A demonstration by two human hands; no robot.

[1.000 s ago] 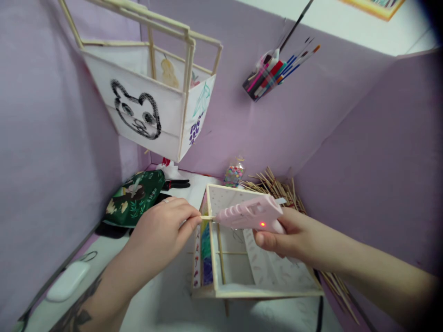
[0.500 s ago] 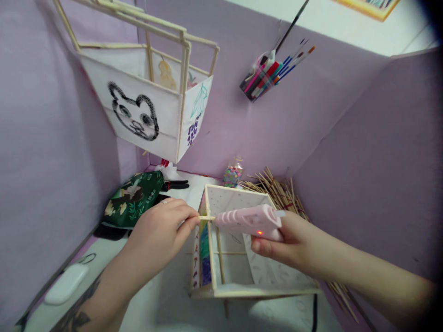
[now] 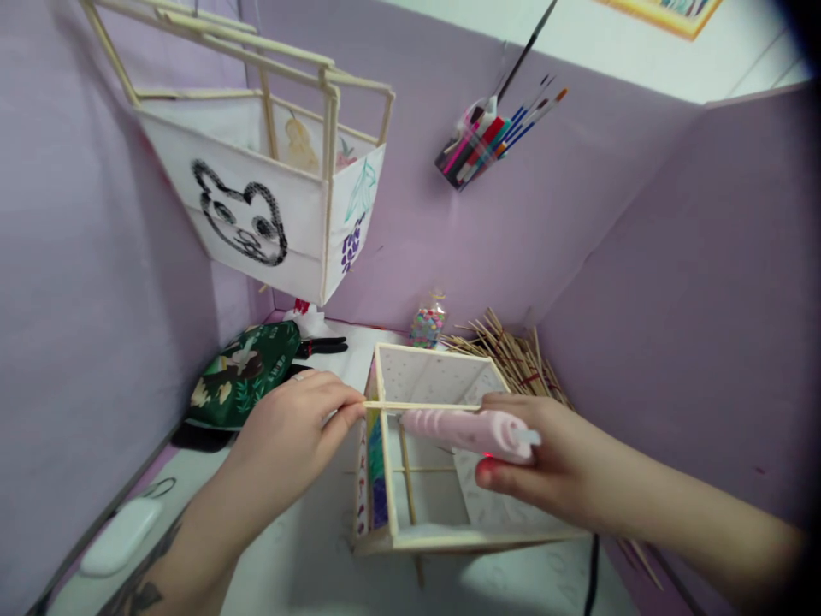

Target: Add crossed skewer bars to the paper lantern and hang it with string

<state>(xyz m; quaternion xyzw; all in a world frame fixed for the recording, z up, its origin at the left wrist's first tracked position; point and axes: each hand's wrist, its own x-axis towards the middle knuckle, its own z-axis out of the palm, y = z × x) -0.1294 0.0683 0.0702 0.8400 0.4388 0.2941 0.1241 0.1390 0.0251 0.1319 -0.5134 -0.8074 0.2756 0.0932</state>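
Pink was the glue gun (image 3: 452, 429) gripped in my right hand (image 3: 545, 441), its nose pointing left. My left hand (image 3: 304, 421) pinched one end of a thin stick (image 3: 427, 406), which ran straight from left to right above the wooden frame (image 3: 475, 541).

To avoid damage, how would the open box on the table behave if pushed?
The box is probably light, framed in thin sticks. Its papery-looking sides may dent. The stick end poking past its near edge might snag.

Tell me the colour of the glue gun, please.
The glue gun is pale pink, seen in the head view.
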